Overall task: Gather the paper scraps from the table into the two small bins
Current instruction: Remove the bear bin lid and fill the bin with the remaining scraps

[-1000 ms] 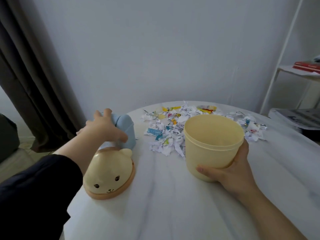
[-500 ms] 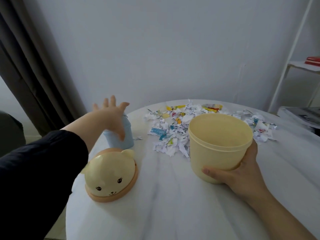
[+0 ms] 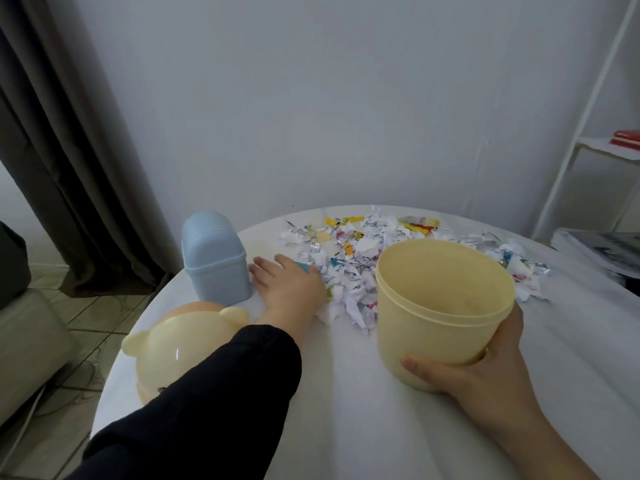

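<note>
Seated at a round white table [image 3: 346, 410], a person lays the left hand [image 3: 289, 289] palm down on the near edge of a heap of paper scraps [image 3: 349, 268], fingers spread flat and closed on nothing. Meanwhile the right hand [image 3: 485, 372] wraps its grip around the lower wall of an open cream bin [image 3: 440, 306], which stands tilted toward the camera just beside the heap, its inside bare as far as can be seen. Torn white and coloured pieces stretch across the far side of the table behind the bin. A small blue bin [image 3: 214, 258] with a domed lid stands upright just left of the left hand. Nearer the table's edge lies a cream bear-shaped lid [image 3: 173, 344], partly hidden under the black sleeve [image 3: 221, 393]. A dark curtain [image 3: 69, 150] hangs at left.
</note>
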